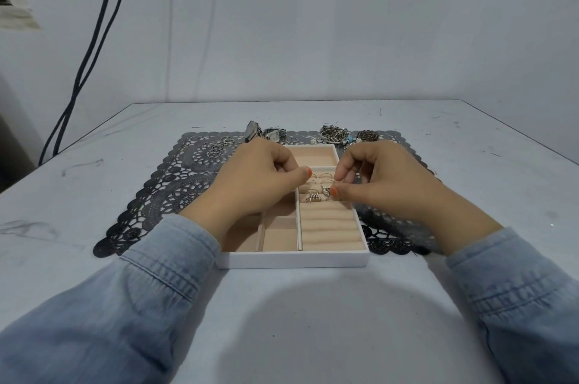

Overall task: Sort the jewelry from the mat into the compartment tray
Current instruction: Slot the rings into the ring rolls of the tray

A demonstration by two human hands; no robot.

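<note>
A white compartment tray [291, 260] with peach lining sits on a black lace mat [163, 192]. Its right side has padded ring rolls holding several silver rings [314, 196]. My right hand [382, 183] hovers over those rolls and pinches a small silver ring [326, 191] between thumb and fingertip, right at the rolls. My left hand [257, 177] is over the tray's left compartments, fingers curled, thumb pointing toward the rings; nothing shows in it. On the mat's far edge lie watches [264, 132], loose rings [217, 147] and a heap of bracelets [336, 134].
The grey table's far edge [282, 100] meets a pale wall. Two dark cables [91, 51] hang down the wall at the left. A round woven piece [367, 135] lies at the mat's far right. Denim sleeves cover both forearms.
</note>
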